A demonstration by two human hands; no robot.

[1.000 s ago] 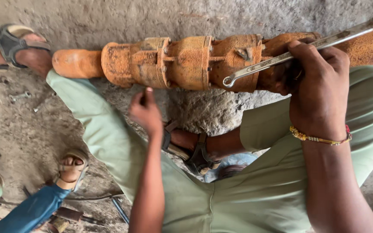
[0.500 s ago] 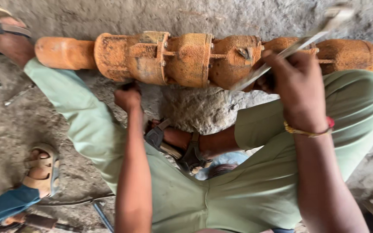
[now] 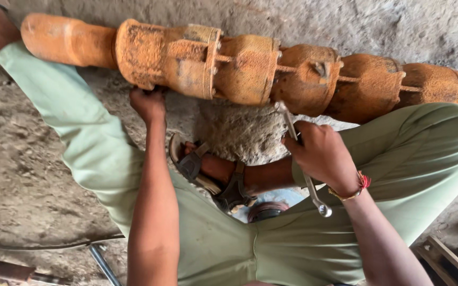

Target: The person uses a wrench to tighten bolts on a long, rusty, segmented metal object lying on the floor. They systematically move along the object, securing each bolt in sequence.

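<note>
Head view: the rusty pump body lies across the person's knees, above the dirt floor. The left hand grips its underside; the right hand is closed on a spanner set at a bolt. The tie rods look still fitted, so most unbolting seems left. Free room is only below the pump

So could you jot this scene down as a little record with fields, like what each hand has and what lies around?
Main thing: long rusty orange metal cylinder with bolted flanged sections, lying across the lap
Left hand: gripping the cylinder's underside
Right hand: closed on a slim silver metal spanner, its upper end at the cylinder
Clothing: pale green trousers, dark strapped sandal
Ground: rough grey concrete floor
Nearby: thin metal rod at lower left
</note>
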